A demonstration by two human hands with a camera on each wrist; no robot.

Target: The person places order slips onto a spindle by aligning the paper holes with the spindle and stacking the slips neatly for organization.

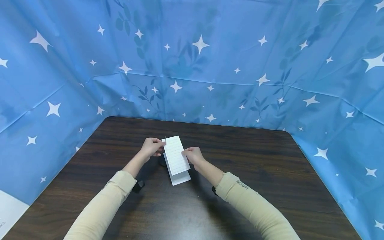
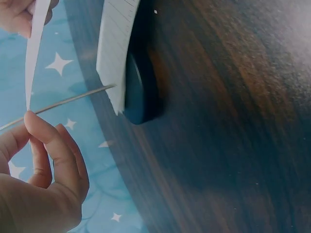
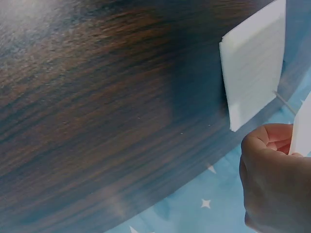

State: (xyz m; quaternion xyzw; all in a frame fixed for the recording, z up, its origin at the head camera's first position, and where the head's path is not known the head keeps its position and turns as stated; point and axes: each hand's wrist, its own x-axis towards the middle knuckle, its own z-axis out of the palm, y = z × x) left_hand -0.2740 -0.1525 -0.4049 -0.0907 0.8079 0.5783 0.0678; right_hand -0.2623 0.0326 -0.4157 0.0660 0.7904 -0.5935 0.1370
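A white lined sheet of paper (image 1: 175, 155) is held raised and tilted above the table. My left hand (image 1: 153, 147) pinches its far left corner, close to a thin metal spike (image 2: 73, 98). The spike's upper end shows at that corner in the head view; it appears to pass through the sheet. My right hand (image 1: 194, 156) pinches the sheet's right edge between thumb and fingers. Lower down, a stack of lined paper (image 3: 255, 63) sits around the foot of the spike. Under the stack is a rounded black base (image 2: 140, 90), partly hidden by the paper.
The dark wood-grain table (image 1: 255, 173) stretches out on both sides of the hands. Behind it hangs a blue curtain (image 1: 186, 66) with white stars. A white surface (image 1: 10, 213) shows at the far left. Dark wrist straps (image 1: 138, 186) sit at the sleeve cuffs.
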